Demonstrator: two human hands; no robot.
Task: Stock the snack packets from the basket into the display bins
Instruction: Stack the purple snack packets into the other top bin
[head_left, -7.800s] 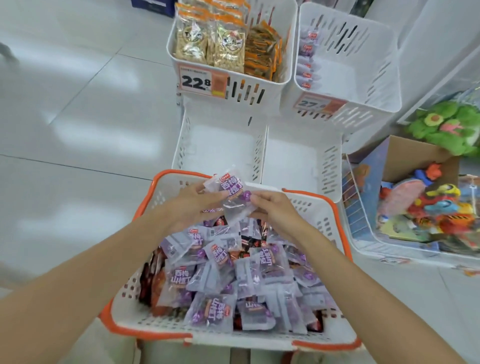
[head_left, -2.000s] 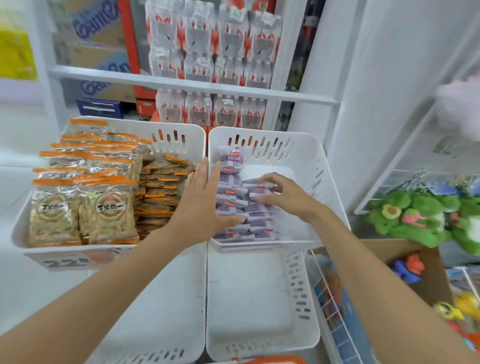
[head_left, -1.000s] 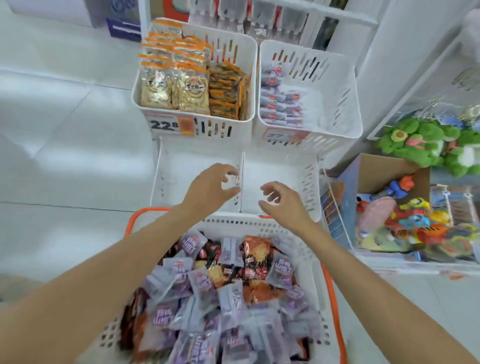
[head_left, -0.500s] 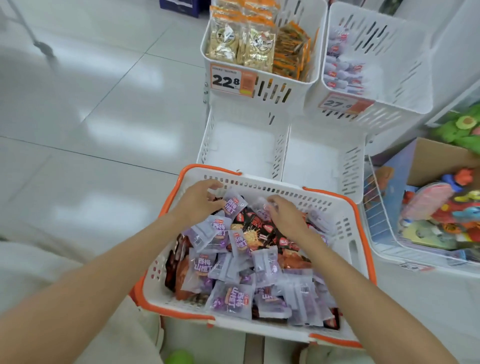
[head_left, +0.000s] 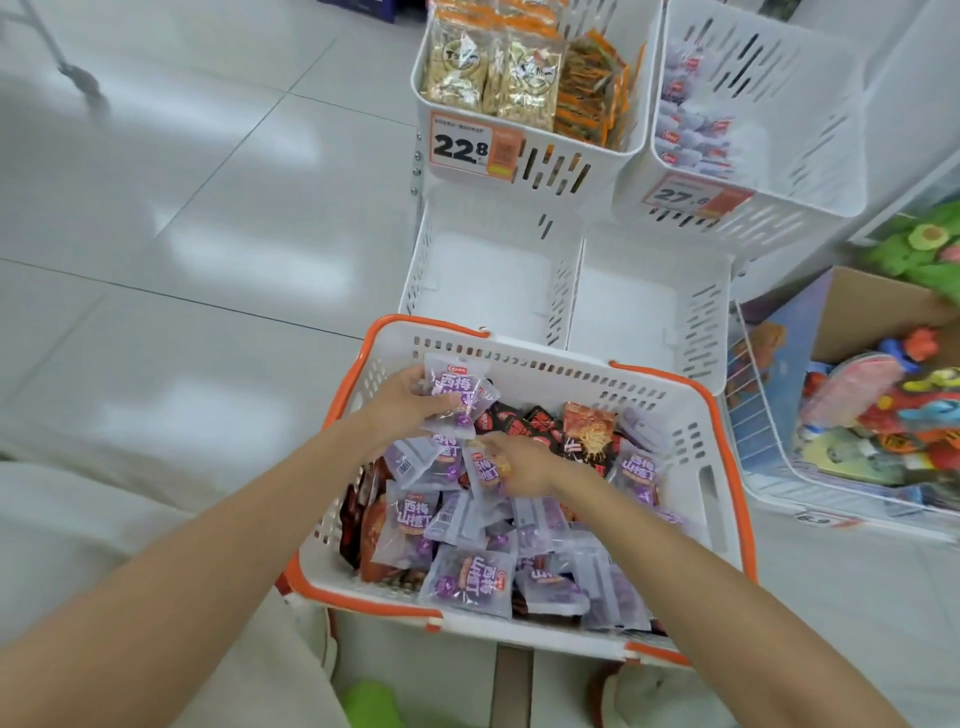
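Note:
A white basket with an orange rim (head_left: 696, 467) sits on the floor in front of me, full of purple snack packets (head_left: 467, 577) and a few red and black ones (head_left: 587, 436). My left hand (head_left: 400, 400) holds a small bunch of purple packets (head_left: 457, 389) raised at the basket's far left corner. My right hand (head_left: 519, 462) reaches down into the pile and pinches another purple packet (head_left: 485, 467). The upper right display bin (head_left: 810, 156) holds a short row of the same purple packets (head_left: 691, 135) along its left side.
The upper left bin (head_left: 571, 161) is packed with nut packets and orange packets behind a 22.8 price tag. Two bare lower bins (head_left: 566, 280) stand just beyond the basket. A wire bin of toys (head_left: 831, 467) is at the right. Tiled floor lies to the left.
My left hand has lifted a bunch of purple packets out of the pile. My right hand has moved left and nearer, and now pinches a packet. The view has shifted slightly.

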